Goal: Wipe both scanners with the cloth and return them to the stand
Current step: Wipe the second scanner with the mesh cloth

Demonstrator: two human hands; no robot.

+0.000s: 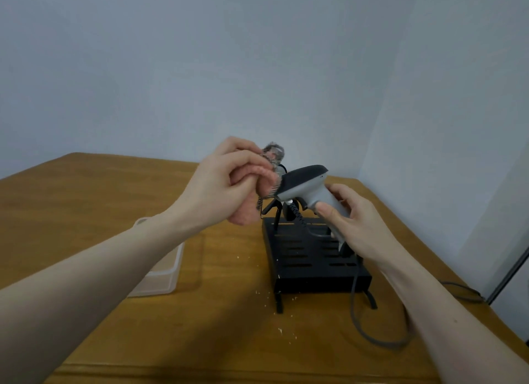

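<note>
Pink fuzzy cloth, bunched in the left hand, is pressing against the smooth grey-and-black pistol-shaped scanner the right hand is gripping.

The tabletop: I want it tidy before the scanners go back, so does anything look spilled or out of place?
Yes: small pale crumbs lie scattered on the wooden table around the black stand, like spilled debris.

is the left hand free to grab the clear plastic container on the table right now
Probably not right away. The left hand is closed around the pink cloth, pressing it to the grey scanner. The plastic container lies below that forearm with nothing blocking it, so the cloth would have to be released first.
</note>
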